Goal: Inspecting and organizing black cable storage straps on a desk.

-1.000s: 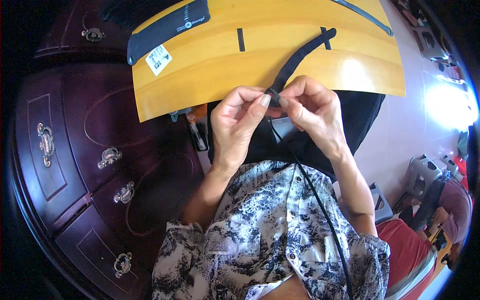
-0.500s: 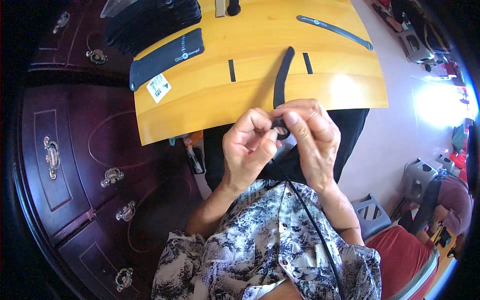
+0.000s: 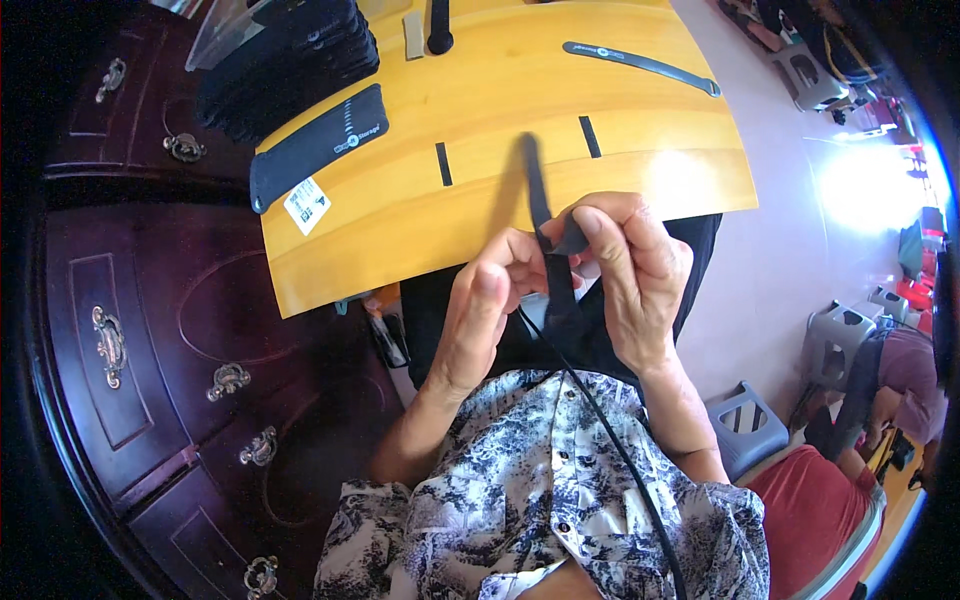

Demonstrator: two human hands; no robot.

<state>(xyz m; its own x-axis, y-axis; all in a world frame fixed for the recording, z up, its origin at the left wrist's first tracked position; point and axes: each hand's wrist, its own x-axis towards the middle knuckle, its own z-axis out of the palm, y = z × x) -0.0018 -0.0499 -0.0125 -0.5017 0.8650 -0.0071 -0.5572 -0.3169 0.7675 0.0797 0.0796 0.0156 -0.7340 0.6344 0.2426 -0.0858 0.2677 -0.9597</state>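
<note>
The R hand [image 3: 640, 275] pinches the black strap [image 3: 538, 195] btwn thumb and fingers, just off the table's [image 3: 350, 265] near edge. The L hand [image 3: 482, 310] is right beside it, fingers half-curled next to the strap, thumb up and apart; can't tell if those fingers grip it. The strap is up in the air btwn the hands: one end, a bit blurred, points out over the table, the other part hangs down in front of the dark trousers [image 3: 425, 330].

On the table, two short black strips [image 3: 444, 163] sit apart, left & right of the strap's far end. Over to the left: a wide dark wrap [image 3: 320, 145] w/ a white label [image 3: 307, 205] at its near edge, and a tall black stack [image 3: 285, 75] behind. Toward the far edge, a beige strip [image 3: 414, 36]; far right, a narrow grey band [image 3: 645, 65] lying at a slant. A thin black cord [image 3: 610, 425] runs down over the patterned shirt [image 3: 470, 500]. Gray stool [image 3: 745, 432] on the floor, R side.
</note>
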